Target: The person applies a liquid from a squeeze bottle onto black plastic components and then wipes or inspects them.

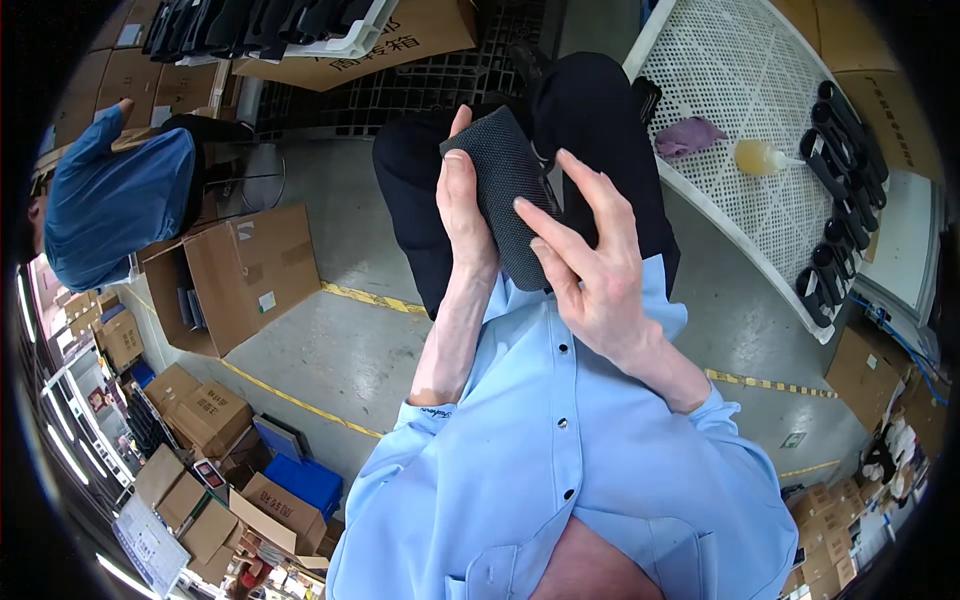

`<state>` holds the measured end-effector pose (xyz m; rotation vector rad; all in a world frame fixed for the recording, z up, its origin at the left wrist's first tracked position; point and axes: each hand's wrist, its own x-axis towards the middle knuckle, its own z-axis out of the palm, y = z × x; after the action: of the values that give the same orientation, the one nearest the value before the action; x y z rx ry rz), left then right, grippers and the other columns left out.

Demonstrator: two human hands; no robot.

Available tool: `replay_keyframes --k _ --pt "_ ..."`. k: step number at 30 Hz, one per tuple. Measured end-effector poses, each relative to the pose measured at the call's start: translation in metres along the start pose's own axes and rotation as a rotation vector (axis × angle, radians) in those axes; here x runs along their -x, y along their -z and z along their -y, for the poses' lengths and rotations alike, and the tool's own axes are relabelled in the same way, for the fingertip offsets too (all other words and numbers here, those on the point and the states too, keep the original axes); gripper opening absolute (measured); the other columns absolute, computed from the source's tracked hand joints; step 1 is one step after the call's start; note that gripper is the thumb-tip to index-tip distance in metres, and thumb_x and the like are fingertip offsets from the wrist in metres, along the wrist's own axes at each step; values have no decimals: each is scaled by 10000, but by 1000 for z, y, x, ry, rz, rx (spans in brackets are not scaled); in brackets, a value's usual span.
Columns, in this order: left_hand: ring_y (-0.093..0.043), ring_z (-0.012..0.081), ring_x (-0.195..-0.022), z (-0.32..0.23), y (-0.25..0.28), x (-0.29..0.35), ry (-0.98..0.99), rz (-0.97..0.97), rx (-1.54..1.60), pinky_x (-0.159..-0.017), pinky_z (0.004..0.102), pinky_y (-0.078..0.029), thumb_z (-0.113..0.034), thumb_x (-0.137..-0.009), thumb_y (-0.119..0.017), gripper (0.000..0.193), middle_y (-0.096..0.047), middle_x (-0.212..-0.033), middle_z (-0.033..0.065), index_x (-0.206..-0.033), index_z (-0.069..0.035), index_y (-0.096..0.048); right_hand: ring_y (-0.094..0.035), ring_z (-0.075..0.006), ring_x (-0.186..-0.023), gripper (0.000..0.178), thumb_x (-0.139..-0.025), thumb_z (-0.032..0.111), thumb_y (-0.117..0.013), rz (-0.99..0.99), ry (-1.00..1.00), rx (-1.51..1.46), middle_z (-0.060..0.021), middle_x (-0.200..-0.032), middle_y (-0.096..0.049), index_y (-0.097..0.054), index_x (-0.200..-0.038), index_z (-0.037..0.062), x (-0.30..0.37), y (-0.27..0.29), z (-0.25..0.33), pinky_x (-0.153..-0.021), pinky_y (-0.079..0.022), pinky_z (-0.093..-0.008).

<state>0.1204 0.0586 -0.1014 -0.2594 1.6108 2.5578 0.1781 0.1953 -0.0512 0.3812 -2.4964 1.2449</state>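
In front of my lap is a dark block-shaped thing (pixel 503 175) with a black mesh surface, tilted, its upper end leaning to the left. My left hand (pixel 466 205) grips it along its left edge, the thumb lying against the mesh and the other fingers mostly hidden behind. My right hand (pixel 600 265) is over its right side with fingers stretched and spread. Two of its fingertips touch the mesh or hover just above it; another finger points up past the right edge. The underside of the block is hidden.
To the right, a white perforated table (pixel 725 60) bears a purple cloth (pixel 690 137), a bottle of yellowish liquid (pixel 757 157) and several black parts (pixel 838 180). An open carton (pixel 255 265) stands at left near a person in blue (pixel 120 200). A white tray (pixel 350 35) of black pieces is at the top.
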Motion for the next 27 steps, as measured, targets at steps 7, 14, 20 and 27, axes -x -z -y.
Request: replay_keyframes --k 7,14,20,27 --pt "-709 265 -1058 -9 0 -24 -173 -44 -58 -847 351 -619 -650 -1049 -476 808 -616 -1310 144 -1643 -141 -272 -642 -217 -982 102 -908 -31 -669 -214 -207 -409 -150 -1187 -680 -701 -1001 -6 -2 36 -7 -804 -513 -291" --pt "-716 272 -1042 -13 2 -30 -289 -63 -65 -833 352 -619 -561 -1083 -488 750 -621 -1296 147 -1651 -141 -236 -632 -221 -1043 282 -981 42 -669 -125 -15 -152 -157 -1269 -635 -716 -1258 19 -40 22 -6 -891 -521 -301" --pt "-670 202 -1063 -16 -6 -20 -237 -59 8 -895 290 -560 -437 -1084 -565 744 -606 -1316 131 -1668 -123 -228 -465 -361 -1407 445 -915 153 -745 -93 117 91 -202 -1569 -462 -706 -1349 66 -60 -12 -5 -1169 -404 -470" --pt "-708 227 -1025 -22 1 -27 -85 23 231 -804 302 -598 -638 -1040 -521 827 -640 -1246 136 -1640 -123 -278 -579 -347 -1270 344 -895 105 -742 -79 203 -64 -188 -1443 -579 -726 -1231 34 -27 8 1 -1140 -441 -475"
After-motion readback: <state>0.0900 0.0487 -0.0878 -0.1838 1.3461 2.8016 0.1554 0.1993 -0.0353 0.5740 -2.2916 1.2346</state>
